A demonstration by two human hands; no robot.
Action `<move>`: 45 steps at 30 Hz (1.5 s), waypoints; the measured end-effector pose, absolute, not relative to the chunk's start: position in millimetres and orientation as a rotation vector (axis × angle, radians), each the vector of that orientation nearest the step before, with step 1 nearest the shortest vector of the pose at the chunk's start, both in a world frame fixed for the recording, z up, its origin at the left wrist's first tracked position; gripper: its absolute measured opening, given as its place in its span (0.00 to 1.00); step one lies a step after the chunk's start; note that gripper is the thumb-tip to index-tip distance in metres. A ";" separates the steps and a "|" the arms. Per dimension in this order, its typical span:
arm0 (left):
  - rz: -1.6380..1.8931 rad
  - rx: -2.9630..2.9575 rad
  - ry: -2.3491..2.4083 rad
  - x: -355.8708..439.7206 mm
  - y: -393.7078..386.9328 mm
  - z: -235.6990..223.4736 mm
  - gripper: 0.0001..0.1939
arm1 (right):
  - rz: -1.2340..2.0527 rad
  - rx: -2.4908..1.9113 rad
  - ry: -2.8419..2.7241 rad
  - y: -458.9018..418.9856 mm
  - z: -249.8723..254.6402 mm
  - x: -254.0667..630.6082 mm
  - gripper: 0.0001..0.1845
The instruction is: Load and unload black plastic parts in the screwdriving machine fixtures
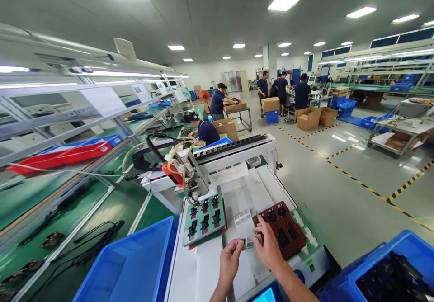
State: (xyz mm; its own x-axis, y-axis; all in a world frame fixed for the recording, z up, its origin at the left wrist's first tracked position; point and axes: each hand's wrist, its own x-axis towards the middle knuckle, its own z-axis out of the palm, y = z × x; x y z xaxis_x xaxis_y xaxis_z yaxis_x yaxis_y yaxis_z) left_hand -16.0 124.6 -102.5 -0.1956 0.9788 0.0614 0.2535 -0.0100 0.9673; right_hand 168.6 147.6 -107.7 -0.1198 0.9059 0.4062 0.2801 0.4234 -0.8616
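My left hand (231, 257) and my right hand (269, 247) meet over the white machine bed (237, 193), both pinching a small clear strip of parts (248, 243) between their fingertips. Just right of my right hand lies a dark red fixture tray (283, 229) with several black slots. To the left sits a green fixture tray (204, 218) carrying several black parts, under the machine's dispensing head (191, 180). Another small clear strip (242, 217) lies on the bed between the two trays.
An empty blue bin (132, 261) stands at the lower left. A blue bin of black parts (389, 275) is at the lower right. A green conveyor line (68, 220) runs along the left. Several people work among cardboard boxes (308, 117) further back.
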 end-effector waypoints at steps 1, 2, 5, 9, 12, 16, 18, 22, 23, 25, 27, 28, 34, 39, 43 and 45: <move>1.257 1.332 1.531 -16.8 123.2 -101.0 0.27 | 0.764 -1.072 -1.624 149.2 -109.3 168.1 0.39; 1.258 1.341 1.531 -17.7 121.9 -99.9 0.27 | 0.775 -1.078 -1.617 151.3 -110.9 168.0 0.40; 1.266 1.348 1.549 -20.8 119.2 -98.7 0.27 | 0.828 -1.048 -1.635 158.0 -113.2 168.8 0.42; 1.262 1.333 1.571 -22.6 118.1 -100.1 0.28 | 0.880 -0.986 -1.666 160.1 -109.5 170.9 0.44; 1.257 1.315 1.582 -21.7 117.8 -102.3 0.29 | 0.884 -0.936 -1.691 154.9 -107.2 170.1 0.45; 1.258 1.284 1.611 -18.8 116.6 -105.4 0.32 | 0.863 -0.904 -1.684 143.8 -111.9 160.6 0.47; 1.242 1.282 1.599 -16.3 115.2 -105.8 0.32 | 0.879 -0.909 -1.610 140.4 -117.1 153.0 0.51; 1.180 1.303 1.524 -10.1 110.0 -102.9 0.32 | 0.952 -0.849 -1.544 139.6 -126.4 140.2 0.54; 1.163 1.307 1.506 -8.9 108.4 -101.9 0.31 | 0.950 -0.845 -1.557 139.3 -127.6 138.2 0.53; 1.135 1.311 1.479 -7.8 105.6 -101.3 0.30 | 0.923 -0.862 -1.605 136.8 -128.5 135.0 0.52; 1.104 1.305 1.438 -8.9 103.5 -103.9 0.31 | 0.894 -0.880 -1.666 131.0 -128.2 131.9 0.52; 1.091 1.297 1.414 -10.5 102.7 -106.6 0.31 | 0.899 -0.877 -1.690 127.5 -127.9 130.7 0.52; 1.005 1.285 1.545 -31.0 89.7 -137.7 0.34 | 0.899 -0.871 -1.657 130.8 -126.0 152.6 0.51; 0.834 1.461 1.647 -43.8 63.3 -165.1 0.33 | 0.697 -1.087 -1.596 173.5 -126.0 191.0 0.48; 0.920 1.588 1.673 -40.4 54.1 -167.4 0.28 | 0.768 -1.050 -1.563 198.0 -125.3 187.5 0.49; 0.974 1.608 1.686 -36.4 53.1 -158.4 0.25 | 0.802 -1.015 -1.548 205.0 -119.7 181.6 0.46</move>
State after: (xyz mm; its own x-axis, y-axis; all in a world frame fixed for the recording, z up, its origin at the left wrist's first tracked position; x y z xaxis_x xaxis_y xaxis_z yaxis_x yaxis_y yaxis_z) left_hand -36.4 53.1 -158.4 -0.0792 0.9951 0.0599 0.5492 -0.0066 0.8357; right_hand 181.6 205.0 -119.7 -0.0692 0.9114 0.4056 0.1946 0.4110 -0.8906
